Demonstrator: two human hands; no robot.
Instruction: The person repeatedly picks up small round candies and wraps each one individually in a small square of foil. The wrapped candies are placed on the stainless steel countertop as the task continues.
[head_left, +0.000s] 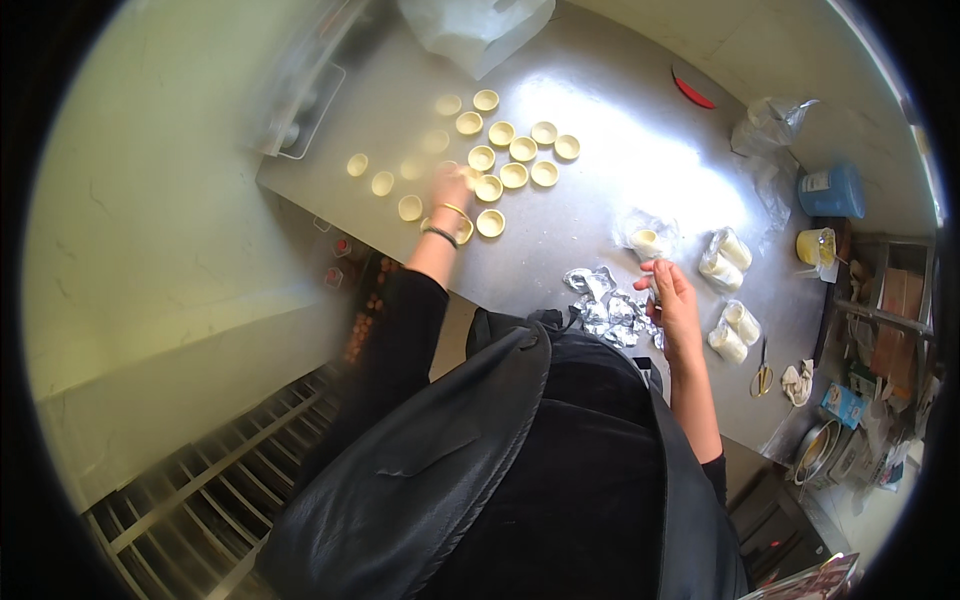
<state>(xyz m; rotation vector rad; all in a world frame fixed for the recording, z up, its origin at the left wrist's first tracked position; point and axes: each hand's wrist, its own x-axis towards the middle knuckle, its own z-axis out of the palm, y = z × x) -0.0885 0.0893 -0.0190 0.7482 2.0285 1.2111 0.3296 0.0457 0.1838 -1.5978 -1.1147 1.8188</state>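
Observation:
My left hand (452, 184), blurred, reaches down among pale pastry tart shells (514, 175) standing in loose rows on a steel table (555, 225). Its fingers touch or nearly touch one tart shell (470, 177); whether they grip it is unclear. My right hand (673, 300) is raised at the table's near side with its fingers curled. Something small and shiny shows by those fingers, too hidden to name. Just beyond them a tart shell (645, 240) lies in a clear plastic bag (667, 226). Crumpled foil cups (619, 315) are heaped beside this hand, to its left.
Bagged stacks of shells (724, 262) (735, 332) lie on the right, near scissors (762, 379) and a cloth (798, 382). A red-handled knife (693, 93) rests at the back. A blue tub (832, 190) stands far right. A wire-handled plastic bin (300, 112) is at left.

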